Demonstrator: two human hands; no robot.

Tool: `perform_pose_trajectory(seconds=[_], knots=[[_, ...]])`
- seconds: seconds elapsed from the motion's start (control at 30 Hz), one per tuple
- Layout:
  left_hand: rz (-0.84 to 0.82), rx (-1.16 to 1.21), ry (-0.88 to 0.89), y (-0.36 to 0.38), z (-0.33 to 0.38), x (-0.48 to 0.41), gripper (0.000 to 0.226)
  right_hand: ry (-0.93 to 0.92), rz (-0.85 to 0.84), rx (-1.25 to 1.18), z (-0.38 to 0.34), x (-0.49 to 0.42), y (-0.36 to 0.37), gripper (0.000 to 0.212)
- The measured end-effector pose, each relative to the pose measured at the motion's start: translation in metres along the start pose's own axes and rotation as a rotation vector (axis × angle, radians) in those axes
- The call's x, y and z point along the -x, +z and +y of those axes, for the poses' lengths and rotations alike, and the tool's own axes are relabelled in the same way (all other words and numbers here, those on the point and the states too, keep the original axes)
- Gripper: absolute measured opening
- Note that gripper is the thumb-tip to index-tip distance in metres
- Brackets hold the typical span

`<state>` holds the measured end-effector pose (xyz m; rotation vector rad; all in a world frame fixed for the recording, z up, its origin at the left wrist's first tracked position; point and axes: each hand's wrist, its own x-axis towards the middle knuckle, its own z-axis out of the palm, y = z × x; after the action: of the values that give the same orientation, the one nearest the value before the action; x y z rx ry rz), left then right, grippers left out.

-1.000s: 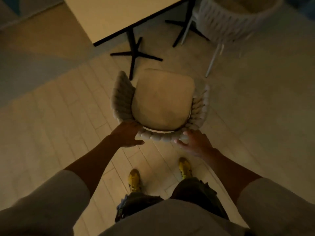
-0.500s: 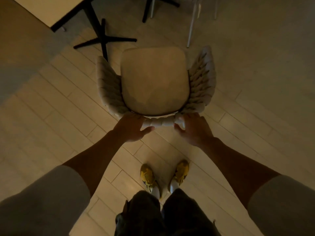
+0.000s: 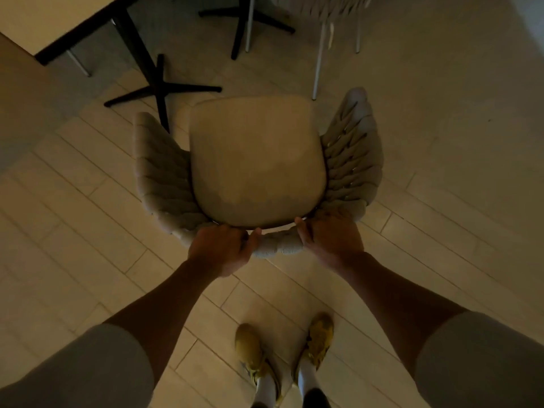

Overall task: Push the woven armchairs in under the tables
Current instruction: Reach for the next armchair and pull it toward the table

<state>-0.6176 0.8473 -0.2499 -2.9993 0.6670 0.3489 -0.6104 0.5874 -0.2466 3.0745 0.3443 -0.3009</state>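
Here the armchair (image 3: 159,169) stands on the floor (image 3: 88,216) straight ahead of the person, its open front turned away from them towards the table (image 3: 44,19). It is not under the table: the tabletop shows only at the upper left corner, well clear of the seat. The woven shell holds a pale cushion (image 3: 256,160), which fills the seat between the two flared arms.

Both hands are clamped on the rim of the chair's back. The left hand (image 3: 220,250) has its fingers curled over the woven edge with the thumb lying along the rim. The right hand (image 3: 329,240) grips the rim just beside it, thumb pointing inwards. A short bare stretch of rim lies between them.

The table's black cross base (image 3: 160,86) sits just beyond the chair's left arm, one foot passing behind it. A second black base (image 3: 244,19) stands further back. A second woven chair (image 3: 321,4) on thin pale legs is at the top right.

The floor is of pale planks, and the light is dim and yellowish. Two yellow shoes (image 3: 253,351) stand near together below the hands, and grey sleeves (image 3: 88,369) fill the lower corners.
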Motion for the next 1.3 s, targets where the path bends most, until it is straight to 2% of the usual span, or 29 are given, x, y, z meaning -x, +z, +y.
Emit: perform_pose_trajectory(seconds=[0.13, 0.2, 0.27, 0.37, 0.47, 0.57, 0.8, 0.97, 1.03, 1.13, 1.27, 1.3], knots=[[-0.027, -0.067, -0.077, 0.006, 0.007, -0.002, 0.072, 0.027, 0.046, -0.004, 0.000, 0.002, -0.001, 0.054], [-0.057, -0.071, -0.084, 0.010, 0.012, -0.002, 0.068, 0.019, 0.033, -0.020, 0.004, 0.003, -0.003, 0.050], [-0.062, -0.050, -0.058, 0.007, 0.021, -0.005, 0.067, -0.005, -0.004, -0.019, 0.014, 0.001, -0.001, 0.053], [-0.071, -0.026, -0.025, -0.003, 0.044, -0.012, 0.070, -0.087, -0.040, 0.021, 0.035, 0.000, -0.001, 0.074], [-0.117, -0.049, -0.001, -0.009, 0.070, -0.022, 0.051, -0.163, -0.044, 0.100, 0.060, 0.003, -0.006, 0.070], [-0.136, -0.073, 0.025, -0.016, 0.093, -0.032, 0.040, -0.150, -0.055, 0.079, 0.088, 0.000, 0.002, 0.074], [-0.188, -0.053, -0.031, -0.027, 0.142, -0.072, 0.047, -0.204, 0.010, 0.081, 0.151, -0.023, 0.004, 0.065], [-0.189, -0.030, -0.131, -0.034, 0.179, -0.107, 0.047, -0.226, -0.007, -0.004, 0.200, -0.045, -0.002, 0.052], [-0.179, 0.014, -0.188, -0.033, 0.186, -0.121, 0.049, -0.258, -0.023, -0.050, 0.214, -0.054, -0.006, 0.056], [-0.132, 0.012, -0.213, -0.030, 0.196, -0.135, 0.064, -0.259, 0.016, -0.061, 0.233, -0.065, -0.008, 0.049], [-0.105, 0.170, -0.474, -0.040, 0.211, -0.162, 0.061, -0.305, 0.057, -0.072, 0.262, -0.091, -0.006, 0.043], [-0.098, 0.153, -0.471, -0.040, 0.213, -0.169, 0.065, -0.308, 0.073, -0.077, 0.268, -0.098, -0.007, 0.041]])
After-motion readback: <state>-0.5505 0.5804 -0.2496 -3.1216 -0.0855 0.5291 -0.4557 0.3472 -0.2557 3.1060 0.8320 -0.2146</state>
